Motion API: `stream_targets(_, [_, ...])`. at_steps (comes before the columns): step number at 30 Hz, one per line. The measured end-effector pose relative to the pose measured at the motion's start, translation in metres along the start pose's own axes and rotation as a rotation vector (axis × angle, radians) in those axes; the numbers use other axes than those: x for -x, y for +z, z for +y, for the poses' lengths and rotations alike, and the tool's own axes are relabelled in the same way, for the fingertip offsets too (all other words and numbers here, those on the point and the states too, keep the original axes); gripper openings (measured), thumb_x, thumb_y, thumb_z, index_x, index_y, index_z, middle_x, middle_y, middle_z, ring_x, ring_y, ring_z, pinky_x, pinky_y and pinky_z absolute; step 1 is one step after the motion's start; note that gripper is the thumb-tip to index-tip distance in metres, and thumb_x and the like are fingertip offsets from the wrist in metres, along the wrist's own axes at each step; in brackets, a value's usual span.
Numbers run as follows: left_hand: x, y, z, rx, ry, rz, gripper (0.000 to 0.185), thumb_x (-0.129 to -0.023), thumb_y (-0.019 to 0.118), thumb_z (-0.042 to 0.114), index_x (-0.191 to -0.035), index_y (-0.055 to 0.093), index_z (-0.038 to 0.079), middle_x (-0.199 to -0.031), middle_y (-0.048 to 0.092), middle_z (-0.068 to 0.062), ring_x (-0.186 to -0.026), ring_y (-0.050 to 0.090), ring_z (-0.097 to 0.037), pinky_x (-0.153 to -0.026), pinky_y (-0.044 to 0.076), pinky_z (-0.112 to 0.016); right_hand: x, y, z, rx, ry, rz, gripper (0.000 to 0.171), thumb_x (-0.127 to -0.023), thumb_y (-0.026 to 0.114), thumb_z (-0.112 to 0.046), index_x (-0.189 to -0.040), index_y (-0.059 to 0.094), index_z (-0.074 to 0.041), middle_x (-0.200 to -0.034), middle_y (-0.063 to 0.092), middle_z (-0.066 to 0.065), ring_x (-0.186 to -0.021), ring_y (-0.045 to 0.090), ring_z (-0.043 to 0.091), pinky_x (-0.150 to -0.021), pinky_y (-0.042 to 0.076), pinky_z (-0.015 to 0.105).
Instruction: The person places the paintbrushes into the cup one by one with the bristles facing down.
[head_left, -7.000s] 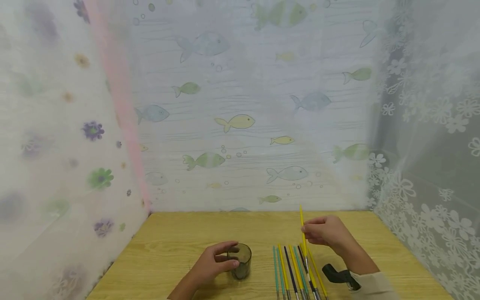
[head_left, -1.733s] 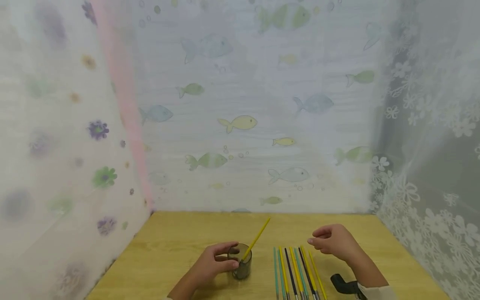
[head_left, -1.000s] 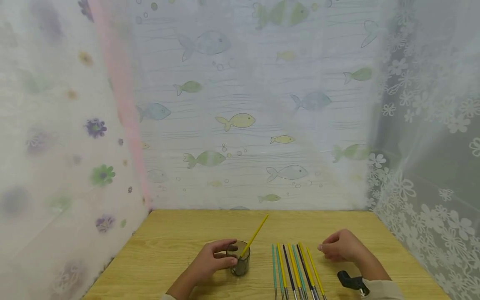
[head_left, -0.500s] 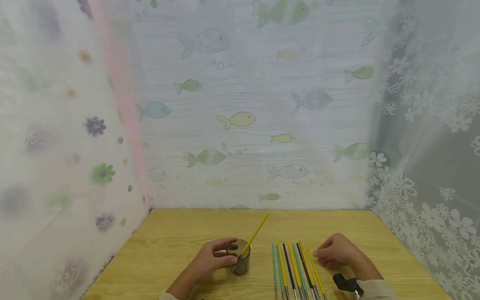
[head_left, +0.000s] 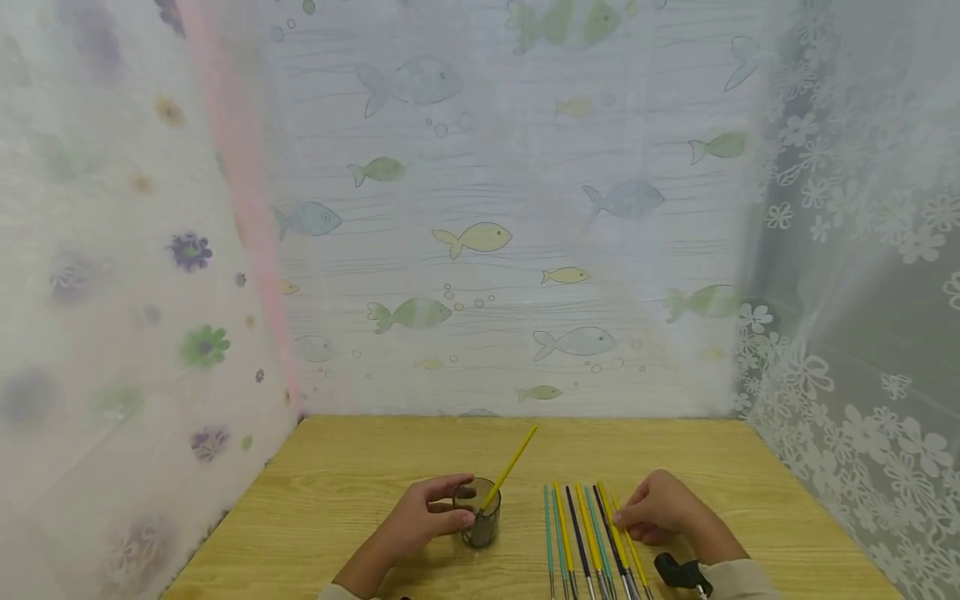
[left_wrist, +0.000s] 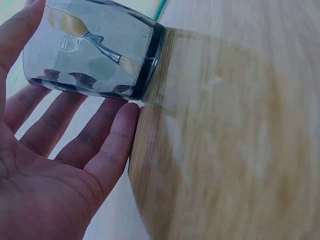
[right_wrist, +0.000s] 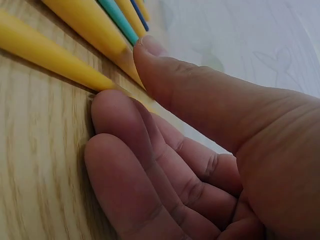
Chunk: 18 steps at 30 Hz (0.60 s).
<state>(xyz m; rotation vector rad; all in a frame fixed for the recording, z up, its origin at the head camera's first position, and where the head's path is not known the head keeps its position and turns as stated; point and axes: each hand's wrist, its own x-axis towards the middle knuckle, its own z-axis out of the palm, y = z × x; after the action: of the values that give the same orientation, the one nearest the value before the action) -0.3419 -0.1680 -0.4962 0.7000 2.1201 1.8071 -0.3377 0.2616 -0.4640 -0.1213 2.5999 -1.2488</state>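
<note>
The left hand (head_left: 420, 525) is gripping the glass (head_left: 480, 523). Right of the glass, the right hand (head_left: 656, 517) is pinching a yellow brush (right_wrist: 55, 55). A weak pinch could be letting it roll away.

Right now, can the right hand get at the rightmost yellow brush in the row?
Probably yes. The right hand already has thumb and fingertips against the rightmost yellow brush on the table; nothing lies between them.

This looks like a small screened-off booth rather than a lived-in room: a wooden tabletop (head_left: 360, 483) is closed in on three sides by hanging sheets, a fish-printed curtain (head_left: 487, 242) behind, flowered plastic (head_left: 112, 292) left (semi-transparent), white floral lace (head_left: 862, 333) right.
</note>
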Motion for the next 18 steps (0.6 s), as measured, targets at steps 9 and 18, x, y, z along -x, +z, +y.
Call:
stream_targets(9, [-0.001,0.0,0.0,0.008,0.0,-0.002,0.061,-0.1,0.071,0.021,-0.156,0.047,0.011,-0.15,0.052,-0.027,-0.127,0.064,-0.035,-0.094,0.061,-0.041,0.001,0.004,-0.004,0.055,-0.009,0.032,0.023,-0.085,0.088,-0.025,-0.079,0.081,-0.004,-0.067,0.074,0.006,-0.056,0.068,0.016,-0.056,0.059,0.034])
stream_targets(18, [0.0,0.0,0.001,-0.002,-0.001,0.004,0.062,-0.1,0.072,0.022,-0.155,0.048,0.009,-0.15,0.052,-0.027,-0.127,0.064,-0.036,-0.094,0.061,-0.04,-0.003,0.012,-0.006,0.017,0.023,0.038,0.015,-0.083,0.088,-0.017,-0.084,0.081,-0.004,-0.07,0.075,0.007,-0.059,0.071,0.018,-0.057,0.061,0.034])
